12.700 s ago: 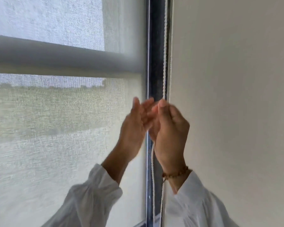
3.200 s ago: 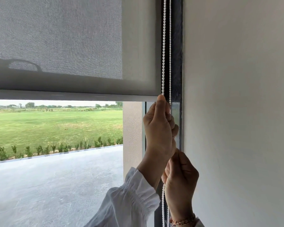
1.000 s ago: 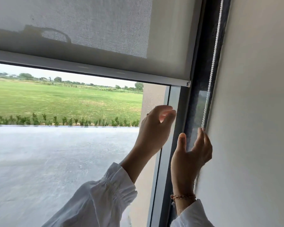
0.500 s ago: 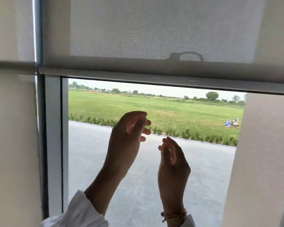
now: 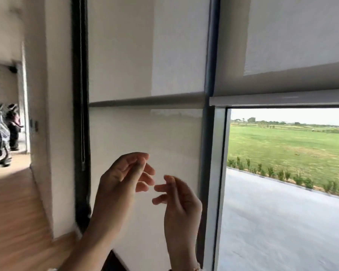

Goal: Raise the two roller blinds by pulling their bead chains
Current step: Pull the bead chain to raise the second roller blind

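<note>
Got the left hand [image 5: 121,184] and right hand [image 5: 181,200] up in front of the lowered left blind [image 5: 145,137], both grips loose and empty, near each other but apart. Bead chain [image 5: 82,114] hanging untouched in the dark frame strip [image 5: 77,55] left of them. Right blind [image 5: 292,36] sitting partway up, lawn [image 5: 292,145] showing underneath.

The single head-worn camera stands close before the grey mullion [image 5: 208,145], facing it almost squarely, taking in the lowered blind [image 5: 145,137] left of that mullion, the raised blind [image 5: 286,40] right of it, and a passage [image 5: 6,124] far to its left.
</note>
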Tool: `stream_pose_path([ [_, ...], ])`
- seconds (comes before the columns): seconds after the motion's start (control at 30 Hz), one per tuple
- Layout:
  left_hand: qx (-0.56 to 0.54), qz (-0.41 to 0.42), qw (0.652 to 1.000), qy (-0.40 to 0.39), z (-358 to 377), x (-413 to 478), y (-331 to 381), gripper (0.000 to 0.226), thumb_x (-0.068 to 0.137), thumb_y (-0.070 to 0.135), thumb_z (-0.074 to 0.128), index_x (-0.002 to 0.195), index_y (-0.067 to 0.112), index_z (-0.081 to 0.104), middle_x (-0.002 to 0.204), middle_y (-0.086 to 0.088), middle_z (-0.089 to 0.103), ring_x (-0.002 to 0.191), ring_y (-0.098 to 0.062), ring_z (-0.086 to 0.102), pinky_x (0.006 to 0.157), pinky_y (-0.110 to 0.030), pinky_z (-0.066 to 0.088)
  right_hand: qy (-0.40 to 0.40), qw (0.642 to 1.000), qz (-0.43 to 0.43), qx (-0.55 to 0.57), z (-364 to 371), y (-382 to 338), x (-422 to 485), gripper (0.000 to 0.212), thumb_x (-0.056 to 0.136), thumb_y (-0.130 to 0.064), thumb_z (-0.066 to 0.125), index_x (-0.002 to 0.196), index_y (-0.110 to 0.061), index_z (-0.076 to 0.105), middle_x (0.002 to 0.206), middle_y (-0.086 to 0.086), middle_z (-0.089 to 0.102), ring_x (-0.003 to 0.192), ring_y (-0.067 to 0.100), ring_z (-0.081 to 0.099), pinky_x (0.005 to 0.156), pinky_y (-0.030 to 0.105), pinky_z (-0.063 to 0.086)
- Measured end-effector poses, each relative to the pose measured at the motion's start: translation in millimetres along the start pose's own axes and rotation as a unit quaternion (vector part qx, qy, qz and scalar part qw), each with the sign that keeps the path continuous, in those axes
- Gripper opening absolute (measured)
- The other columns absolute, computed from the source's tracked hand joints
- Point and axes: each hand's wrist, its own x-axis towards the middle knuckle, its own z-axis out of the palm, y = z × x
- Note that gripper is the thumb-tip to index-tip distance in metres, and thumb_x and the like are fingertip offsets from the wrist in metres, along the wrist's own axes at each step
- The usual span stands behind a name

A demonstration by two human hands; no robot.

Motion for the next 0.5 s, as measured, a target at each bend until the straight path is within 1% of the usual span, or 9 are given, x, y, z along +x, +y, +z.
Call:
stream_pose_path([
  [0.1,0.004,-0.009,0.999,0.032,-59,55,-46,0.019,0.087,0.018,0.049,0.08,0.024,0.066,0.06,0.005,0.066,0.054,-0.008,0.059,0.052,-0.016,0.048,-0.018,0.998,0.038,0.047,61,62,29,0.02,0.09,-0.004,0.052,0.081,-0.007,0.069,0.06,0.005,0.069,0.05,0.018,0.061,0.05,0.026,0.05],
  [0.2,0.025,-0.007,0.999,0.042,-113,119,-96,0.025,0.089,0.018,0.049,0.076,0.028,0.068,0.062,0.007,0.067,0.057,-0.008,0.059,0.053,-0.017,0.048,-0.031,0.995,0.062,0.068,132,125,67,0.021,0.091,-0.006,0.051,0.08,-0.008,0.069,0.057,0.005,0.067,0.05,0.017,0.059,0.049,0.026,0.049],
  [0.27,0.035,-0.007,0.998,0.049,-145,164,-120,0.026,0.09,0.017,0.049,0.076,0.03,0.068,0.064,0.007,0.068,0.059,-0.008,0.06,0.054,-0.017,0.047,-0.049,0.994,0.063,0.072,181,156,95,0.021,0.091,-0.007,0.051,0.08,-0.01,0.069,0.057,0.003,0.067,0.049,0.016,0.058,0.051,0.026,0.049],
  [0.37,0.071,0.007,0.995,0.068,-203,223,-154,0.02,0.089,0.021,0.052,0.08,0.031,0.066,0.067,0.01,0.069,0.061,-0.007,0.062,0.054,-0.016,0.047,-0.06,0.993,0.064,0.079,253,203,125,0.019,0.09,-0.008,0.052,0.081,-0.008,0.069,0.057,0.003,0.067,0.05,0.016,0.058,0.05,0.024,0.05],
  [0.43,0.079,0.013,0.993,0.084,-241,258,-170,0.012,0.084,0.028,0.054,0.083,0.03,0.066,0.068,0.011,0.069,0.062,-0.007,0.063,0.055,-0.016,0.048,-0.068,0.992,0.072,0.083,290,234,138,0.019,0.09,-0.009,0.053,0.08,-0.009,0.07,0.058,0.006,0.067,0.051,0.019,0.058,0.05,0.025,0.05],
  [0.5,0.067,0.016,0.992,0.104,-284,293,-192,0.017,0.076,0.034,0.054,0.086,0.026,0.065,0.067,0.01,0.069,0.061,-0.008,0.062,0.054,-0.016,0.048,-0.082,0.99,0.089,0.075,329,276,147,0.021,0.09,-0.012,0.054,0.078,-0.012,0.071,0.06,0.008,0.068,0.05,0.02,0.057,0.056,0.029,0.049],
])
